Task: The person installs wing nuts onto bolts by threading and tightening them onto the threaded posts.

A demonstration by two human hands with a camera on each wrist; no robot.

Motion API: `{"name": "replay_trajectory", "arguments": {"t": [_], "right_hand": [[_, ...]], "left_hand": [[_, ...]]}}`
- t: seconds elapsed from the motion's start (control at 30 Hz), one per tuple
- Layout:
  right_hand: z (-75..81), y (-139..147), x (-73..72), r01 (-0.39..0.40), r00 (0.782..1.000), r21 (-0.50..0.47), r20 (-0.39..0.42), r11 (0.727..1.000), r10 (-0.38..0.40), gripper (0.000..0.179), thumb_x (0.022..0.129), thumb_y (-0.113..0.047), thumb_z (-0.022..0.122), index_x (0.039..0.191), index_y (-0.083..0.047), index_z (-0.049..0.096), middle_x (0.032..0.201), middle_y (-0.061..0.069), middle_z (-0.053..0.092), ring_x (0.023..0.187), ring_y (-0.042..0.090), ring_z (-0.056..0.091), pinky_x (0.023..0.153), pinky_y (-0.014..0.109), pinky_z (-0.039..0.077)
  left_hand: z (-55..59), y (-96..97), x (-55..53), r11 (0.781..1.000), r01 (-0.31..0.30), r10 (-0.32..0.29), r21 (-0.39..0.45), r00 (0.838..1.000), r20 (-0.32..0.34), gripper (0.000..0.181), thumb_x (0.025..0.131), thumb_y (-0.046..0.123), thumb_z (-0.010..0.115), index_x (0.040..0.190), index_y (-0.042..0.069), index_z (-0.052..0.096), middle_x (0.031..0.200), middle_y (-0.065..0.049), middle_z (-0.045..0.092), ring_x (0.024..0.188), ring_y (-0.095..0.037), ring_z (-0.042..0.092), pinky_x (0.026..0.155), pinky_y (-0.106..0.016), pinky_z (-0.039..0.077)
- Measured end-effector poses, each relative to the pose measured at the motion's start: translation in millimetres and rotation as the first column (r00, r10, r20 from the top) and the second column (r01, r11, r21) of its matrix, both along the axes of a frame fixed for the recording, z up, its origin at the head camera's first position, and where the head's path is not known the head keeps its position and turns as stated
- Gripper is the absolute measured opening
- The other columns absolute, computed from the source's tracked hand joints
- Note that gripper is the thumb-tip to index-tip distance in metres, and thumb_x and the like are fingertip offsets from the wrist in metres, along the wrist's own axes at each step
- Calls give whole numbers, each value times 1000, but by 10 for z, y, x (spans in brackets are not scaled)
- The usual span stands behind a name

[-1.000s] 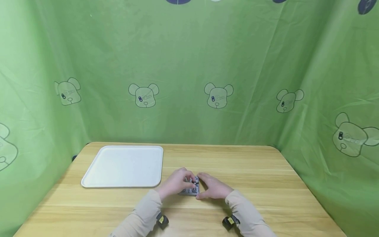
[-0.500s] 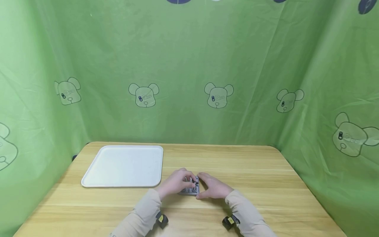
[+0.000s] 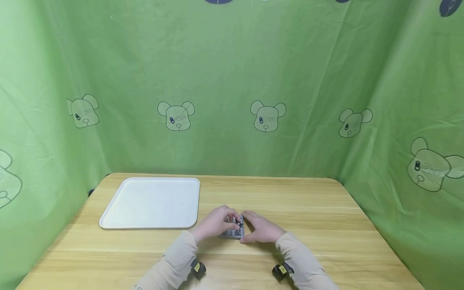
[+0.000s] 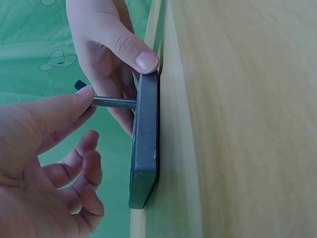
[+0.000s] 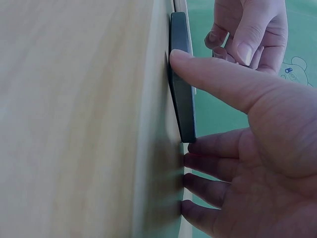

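A dark grey rectangular plate with recessed shapes in its top lies flat on the table. From its face a threaded metal bolt stands upright, with a small black piece at its upper end. My left hand pinches the bolt's upper end between thumb and index finger, the other fingers curling loosely beside it. On the plate's right side, my right hand holds the edge, thumb at the near corner and fingertips at the far one. The bolt's lower end is hidden at the plate.
A white tray lies on the wooden table, to the left of the hands. Green curtains with printed bear heads stand behind the table and on both sides.
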State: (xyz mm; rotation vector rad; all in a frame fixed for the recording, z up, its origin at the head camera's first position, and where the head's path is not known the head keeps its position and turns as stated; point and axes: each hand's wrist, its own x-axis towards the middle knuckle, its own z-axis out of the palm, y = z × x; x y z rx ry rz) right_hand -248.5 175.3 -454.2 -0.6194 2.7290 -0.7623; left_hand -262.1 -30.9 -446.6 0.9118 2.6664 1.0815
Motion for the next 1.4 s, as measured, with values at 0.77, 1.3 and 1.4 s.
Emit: {"name": "replay_trajectory", "arguments": {"t": [0.77, 1.3, 1.4], "right_hand": [[-21, 12, -6, 1, 1000, -4, -2, 1000, -1, 98, 73, -40, 81, 146, 5, 34, 152, 27, 34, 139, 45, 35, 113, 61, 28], [-7, 10, 6, 18, 1000, 0, 5, 1000, -18, 97, 73, -39, 81, 147, 3, 34, 153, 24, 35, 140, 43, 36, 113, 59, 28], [-2, 7, 4, 15, 1000, -1, 6, 1000, -15, 97, 73, -39, 81, 146, 4, 34, 153, 25, 35, 140, 44, 35, 113, 60, 28]], "left_hand": [[89, 56, 61, 989, -106, 106, 104, 994, 12, 19, 86, 20, 71, 100, 11, 63, 82, 1, 58, 72, -9, 50, 65, -23, 43], [119, 38, 45, 993, -109, 110, 48, 994, -21, 14, 86, 13, 70, 99, 10, 67, 87, -1, 59, 77, -9, 51, 69, -23, 45], [133, 46, 66, 993, -107, 107, 55, 994, -2, 21, 84, 14, 73, 102, 9, 64, 89, -3, 60, 77, -10, 51, 68, -23, 45]]}}
